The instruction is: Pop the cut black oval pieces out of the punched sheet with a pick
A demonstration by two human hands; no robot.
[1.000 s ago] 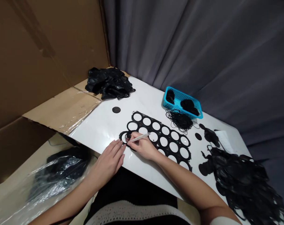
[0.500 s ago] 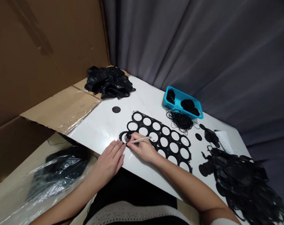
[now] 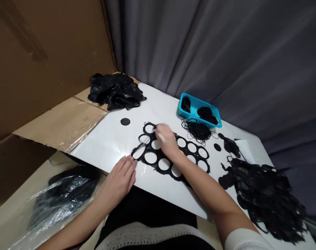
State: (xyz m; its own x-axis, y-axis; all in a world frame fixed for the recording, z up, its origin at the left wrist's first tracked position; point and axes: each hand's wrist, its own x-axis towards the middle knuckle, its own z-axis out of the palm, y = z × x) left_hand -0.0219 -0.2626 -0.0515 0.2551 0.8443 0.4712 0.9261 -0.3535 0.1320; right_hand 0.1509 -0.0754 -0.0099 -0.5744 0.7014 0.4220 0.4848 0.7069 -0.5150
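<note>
Pinning the near corner of a punched black sheet [image 3: 171, 156] flat to the white table [image 3: 111, 139] with released left-hand fingers [image 3: 126, 165]; gripping a thin white stick [image 3: 160, 136], blurred, in clenched right-hand fingers [image 3: 164, 135] above the sheet's far holes. Beyond these fingers: loose rings [image 3: 197, 130], blue basket [image 3: 199, 110].

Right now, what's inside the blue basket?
The blue basket holds two dark clumps of black rubber pieces, one at each end. Its floor beneath them is covered. A tangle of thin black rings lies outside, against its near wall.
</note>
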